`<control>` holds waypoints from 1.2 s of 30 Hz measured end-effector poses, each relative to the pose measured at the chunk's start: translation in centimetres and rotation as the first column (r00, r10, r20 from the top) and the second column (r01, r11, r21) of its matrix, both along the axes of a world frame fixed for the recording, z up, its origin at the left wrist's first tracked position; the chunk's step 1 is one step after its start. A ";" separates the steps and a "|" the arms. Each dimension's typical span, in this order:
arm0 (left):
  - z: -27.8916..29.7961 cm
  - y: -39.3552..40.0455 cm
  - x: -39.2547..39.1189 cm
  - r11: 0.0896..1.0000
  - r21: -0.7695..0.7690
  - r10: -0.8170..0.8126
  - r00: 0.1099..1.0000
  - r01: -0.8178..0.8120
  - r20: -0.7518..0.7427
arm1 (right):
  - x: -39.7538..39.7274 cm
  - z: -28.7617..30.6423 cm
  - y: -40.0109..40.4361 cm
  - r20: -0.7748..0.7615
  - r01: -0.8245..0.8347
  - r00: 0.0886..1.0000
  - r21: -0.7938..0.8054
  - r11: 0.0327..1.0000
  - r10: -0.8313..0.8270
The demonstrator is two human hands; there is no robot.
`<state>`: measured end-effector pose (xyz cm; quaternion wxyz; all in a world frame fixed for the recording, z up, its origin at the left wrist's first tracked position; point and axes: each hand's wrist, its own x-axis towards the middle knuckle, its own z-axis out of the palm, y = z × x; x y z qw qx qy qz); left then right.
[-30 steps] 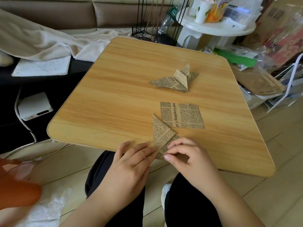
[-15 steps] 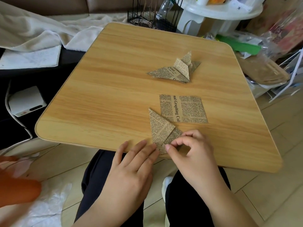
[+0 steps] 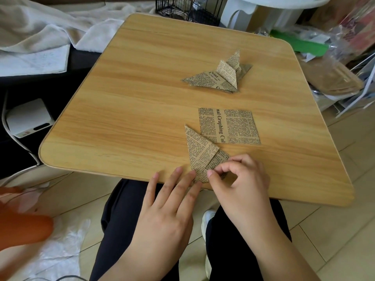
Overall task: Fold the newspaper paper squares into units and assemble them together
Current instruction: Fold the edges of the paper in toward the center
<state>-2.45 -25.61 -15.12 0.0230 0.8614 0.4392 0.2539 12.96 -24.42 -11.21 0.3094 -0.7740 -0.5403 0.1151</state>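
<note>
A partly folded newspaper unit lies near the front edge of the wooden table. My left hand lies flat, its straight fingertips pressing the unit's lower left edge. My right hand has curled fingers pinching the unit's lower right flap. A flat newspaper square lies just behind the unit, its near corner under the unit's point. Farther back sit the folded units, fitted together with a point standing up.
A black wire basket and a white round stand are behind the table. Cluttered bags and a green item lie at the right. A white cloth and a white box are at the left.
The view has tilted down and closer. My right hand's fingers have curled up from lying flat on the unit into a pinch on its right flap. The left hand stays pressing.
</note>
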 end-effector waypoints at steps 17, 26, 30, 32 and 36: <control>0.6 -0.4 0.6 0.997 -0.058 0.058 0.998 -0.057 0.019 | -0.2 -0.6 0.0 0.051 0.033 0.998 0.017 0.999 -0.034; 0.5 -0.5 1.2 0.994 0.006 0.111 0.989 -0.111 -0.096 | -0.2 -1.0 0.0 0.092 0.037 0.995 0.040 0.999 -0.040; 0.6 -0.4 1.2 0.992 -0.037 0.114 0.990 -0.117 -0.079 | -0.1 -0.8 -0.2 0.086 -0.002 0.996 0.017 1.000 0.000; 0.5 -0.4 1.1 0.993 -0.035 0.111 0.992 -0.114 -0.067 | 0.0 -0.9 -0.3 0.100 -0.010 0.995 0.008 1.000 0.009; 0.6 -0.4 1.2 0.994 0.003 0.109 0.993 -0.109 -0.043 | 0.4 -0.4 -0.3 0.104 -0.023 0.994 -0.049 0.999 0.028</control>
